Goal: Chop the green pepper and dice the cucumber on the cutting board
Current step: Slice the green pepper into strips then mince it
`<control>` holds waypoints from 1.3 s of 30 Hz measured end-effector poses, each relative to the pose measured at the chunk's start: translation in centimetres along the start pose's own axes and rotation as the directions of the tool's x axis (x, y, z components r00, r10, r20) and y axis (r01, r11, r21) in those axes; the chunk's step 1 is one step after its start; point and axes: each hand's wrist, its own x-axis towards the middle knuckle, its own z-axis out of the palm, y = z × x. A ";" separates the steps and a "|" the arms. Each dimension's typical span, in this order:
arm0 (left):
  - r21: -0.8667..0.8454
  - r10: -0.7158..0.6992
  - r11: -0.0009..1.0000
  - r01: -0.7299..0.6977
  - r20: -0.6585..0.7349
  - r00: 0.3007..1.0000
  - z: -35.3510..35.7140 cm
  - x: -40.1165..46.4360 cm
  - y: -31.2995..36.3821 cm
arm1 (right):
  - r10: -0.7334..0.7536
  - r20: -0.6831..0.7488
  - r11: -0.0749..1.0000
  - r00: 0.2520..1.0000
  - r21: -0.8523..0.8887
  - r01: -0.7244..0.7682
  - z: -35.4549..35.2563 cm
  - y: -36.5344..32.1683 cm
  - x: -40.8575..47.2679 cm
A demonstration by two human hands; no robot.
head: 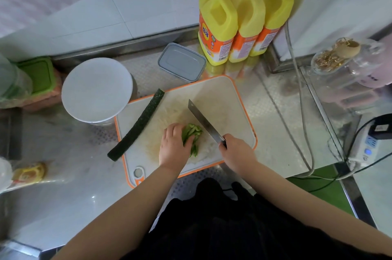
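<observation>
Green pepper strips half hidden under L hand

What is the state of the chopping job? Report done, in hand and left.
Done: part of the green pepper already lies in strips on the cutting board. In hand: the left hand presses the strips together while the right hand grips the knife beside them. Left: the cucumber lies whole and uncut across the board's left edge, so dicing has not begun.
</observation>
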 end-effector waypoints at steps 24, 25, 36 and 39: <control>0.035 0.375 0.925 -0.378 0.055 0.925 1.2 2.5 -1.9 | 0.019 0.032 0.966 0.999 -0.257 -0.011 1.4 -3.1 1.4; 0.033 0.378 0.924 -0.380 0.053 0.924 1.1 2.4 -1.8 | 0.021 0.030 0.972 0.999 -0.235 -0.013 1.6 -3.0 1.5; 0.011 0.341 0.940 -0.341 -0.023 0.940 0.5 2.4 -1.7 | -0.048 0.003 0.989 0.999 -0.142 0.048 -0.2 -2.3 1.3; 0.035 0.328 0.944 -0.327 -0.012 0.945 0.4 2.6 -1.6 | -0.081 -0.028 0.978 0.996 -0.197 0.074 -0.1 -2.9 0.5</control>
